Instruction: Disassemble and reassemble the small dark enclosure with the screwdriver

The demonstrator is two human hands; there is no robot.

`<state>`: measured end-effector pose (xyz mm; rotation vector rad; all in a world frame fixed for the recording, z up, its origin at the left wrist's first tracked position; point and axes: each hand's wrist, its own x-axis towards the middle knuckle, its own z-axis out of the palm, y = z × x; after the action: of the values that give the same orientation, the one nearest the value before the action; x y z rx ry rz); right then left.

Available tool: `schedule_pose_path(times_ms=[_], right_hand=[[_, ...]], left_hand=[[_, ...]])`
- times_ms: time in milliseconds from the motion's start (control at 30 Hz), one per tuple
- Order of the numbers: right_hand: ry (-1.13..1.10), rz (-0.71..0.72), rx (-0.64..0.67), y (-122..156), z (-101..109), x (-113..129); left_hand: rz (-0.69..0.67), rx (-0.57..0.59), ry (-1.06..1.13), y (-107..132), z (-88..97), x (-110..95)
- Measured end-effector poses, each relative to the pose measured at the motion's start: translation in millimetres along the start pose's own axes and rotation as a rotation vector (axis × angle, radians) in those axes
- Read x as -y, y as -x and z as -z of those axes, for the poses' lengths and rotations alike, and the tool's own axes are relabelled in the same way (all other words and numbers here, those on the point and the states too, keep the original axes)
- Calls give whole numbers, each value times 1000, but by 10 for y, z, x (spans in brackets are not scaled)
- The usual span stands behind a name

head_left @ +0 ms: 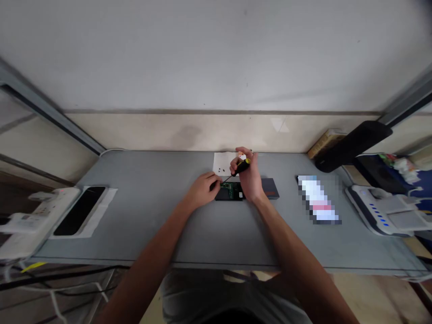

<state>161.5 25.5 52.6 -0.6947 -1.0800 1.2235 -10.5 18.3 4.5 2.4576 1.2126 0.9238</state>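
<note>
An opened black electronic device with a green circuit board (231, 191) lies flat on the table in front of me. My left hand (203, 191) grips its left end, with a dark part showing between thumb and fingers. A screwdriver (240, 167) with a black and yellow handle is in my right hand (251, 181). Its thin shaft slants down left to the board's upper left, near my left fingertips; the tip's exact contact is too small to tell. Beyond the device, several tiny dark pieces, probably screws (220, 170), rest on white paper (221, 158).
A dark grey box-like piece (270, 188) lies right of the device, partly behind my right wrist. Left are a phone (81, 211) and a white power strip (43, 211). Right are a pixelated lit screen (319, 200), a black cylinder (354, 145) and another power strip (381, 211).
</note>
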Motion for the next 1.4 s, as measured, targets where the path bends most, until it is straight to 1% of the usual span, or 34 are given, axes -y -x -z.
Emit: schedule_pose_path(times_ms=[100,267,333,433,533,633,700,767,833,867,900,967,1033,1100,1200,1333,1400], right_hand=[[-15,-40,-9,-4,29,17],[-21,-19,-21,-17,80,-47],[49,22,-49,-22,96,-77],[224,128,-72,-10,106,-113],[359,204,-31,26,80,-95],[424,280,19,61,48,71],[473,372,29,76,75,280],[589,438,32,89,175,518],[797,398,147,114,348,716],[923,348,214,136,452,783],[1062,276,283,168,560,825],[1327,62,406,262,757,847],[1469,-129,506,378,899,823],[1520,-229,534,473,970,798],[1498,-292,500,494,981,810],[1392,-411,455,327,933,880],[1368,-441,468,243,891,890]], left_hand=[[-4,-2,3,0,-5,2],[0,0,-6,-2,1,1],[-2,7,-8,-1,7,2],[-17,7,-1,0,13,6],[-26,8,3,-2,14,6],[3,46,2,-3,25,-11],[57,82,31,3,56,-34],[137,124,101,20,114,-58],[214,181,195,44,194,-70],[240,218,240,56,235,-69],[256,260,279,67,274,-62],[264,334,328,86,329,-35],[259,366,345,96,342,-1],[253,354,356,100,320,29],[249,314,390,100,268,56],[235,284,423,96,221,64],[235,276,412,92,204,58]])
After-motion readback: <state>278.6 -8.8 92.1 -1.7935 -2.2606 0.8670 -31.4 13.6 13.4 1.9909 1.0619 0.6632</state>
